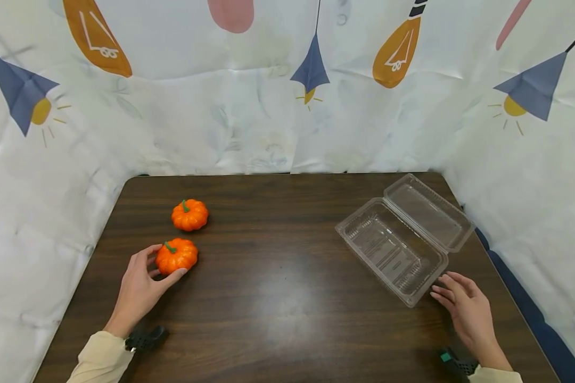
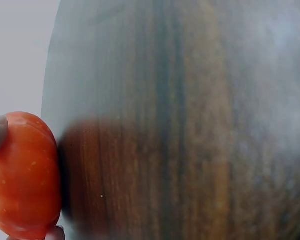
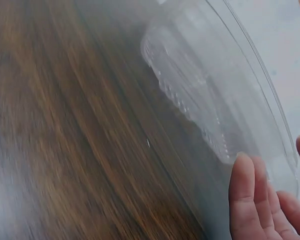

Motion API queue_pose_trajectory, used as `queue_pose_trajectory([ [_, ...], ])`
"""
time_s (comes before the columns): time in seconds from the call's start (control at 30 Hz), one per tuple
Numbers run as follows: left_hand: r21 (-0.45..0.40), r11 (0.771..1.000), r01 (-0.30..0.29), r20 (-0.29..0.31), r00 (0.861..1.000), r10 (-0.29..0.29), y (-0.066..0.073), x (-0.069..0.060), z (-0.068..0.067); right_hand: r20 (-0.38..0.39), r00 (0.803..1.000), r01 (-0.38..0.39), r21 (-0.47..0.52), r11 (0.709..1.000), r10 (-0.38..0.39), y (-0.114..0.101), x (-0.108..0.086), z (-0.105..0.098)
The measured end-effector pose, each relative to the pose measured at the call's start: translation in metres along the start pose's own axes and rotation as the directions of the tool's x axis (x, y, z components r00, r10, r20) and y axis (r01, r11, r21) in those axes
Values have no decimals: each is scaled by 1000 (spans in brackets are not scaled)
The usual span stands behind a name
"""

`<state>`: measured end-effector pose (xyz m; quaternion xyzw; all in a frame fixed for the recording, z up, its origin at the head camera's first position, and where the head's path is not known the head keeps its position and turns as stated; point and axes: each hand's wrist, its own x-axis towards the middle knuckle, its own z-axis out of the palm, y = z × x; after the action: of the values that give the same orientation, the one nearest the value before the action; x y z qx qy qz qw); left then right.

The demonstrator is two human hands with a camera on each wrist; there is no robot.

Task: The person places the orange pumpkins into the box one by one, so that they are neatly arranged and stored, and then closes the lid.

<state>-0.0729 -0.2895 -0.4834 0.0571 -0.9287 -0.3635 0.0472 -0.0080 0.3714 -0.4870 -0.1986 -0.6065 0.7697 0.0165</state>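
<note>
With thumb and fingers on either side, my left hand (image 1: 140,287) holds a small orange pumpkin (image 1: 177,256) that has a green stem. In the left wrist view this pumpkin (image 2: 24,175) shows at the left edge, a fingertip and thumb against it. A second orange pumpkin (image 1: 190,215) sits just beyond it on the table. At the right, a clear plastic clamshell box (image 1: 380,242) lies with its lid folded back. My right hand (image 1: 467,311) is at the box's near right corner, its fingers fairly straight beside the wall; whether they touch it I cannot tell.
The dark wood-grain table (image 1: 278,266) carries these things, with a wide stretch of tabletop between pumpkins and box. A white printed cloth (image 1: 196,122) hangs behind and along both sides. Dark blue fabric (image 1: 522,303) shows past the right edge.
</note>
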Motion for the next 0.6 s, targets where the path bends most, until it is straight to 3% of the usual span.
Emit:
queue_pose_trajectory([
  [0.27, -6, 1000, 15, -3, 1000, -15, 2, -1, 1, -35, 999, -6, 94, 996, 9, 3, 3, 12],
  [0.6, -6, 1000, 29, -6, 1000, -29, 2, -1, 0, -38, 997, 77, 142, 987, -72, 5, 4, 20],
])
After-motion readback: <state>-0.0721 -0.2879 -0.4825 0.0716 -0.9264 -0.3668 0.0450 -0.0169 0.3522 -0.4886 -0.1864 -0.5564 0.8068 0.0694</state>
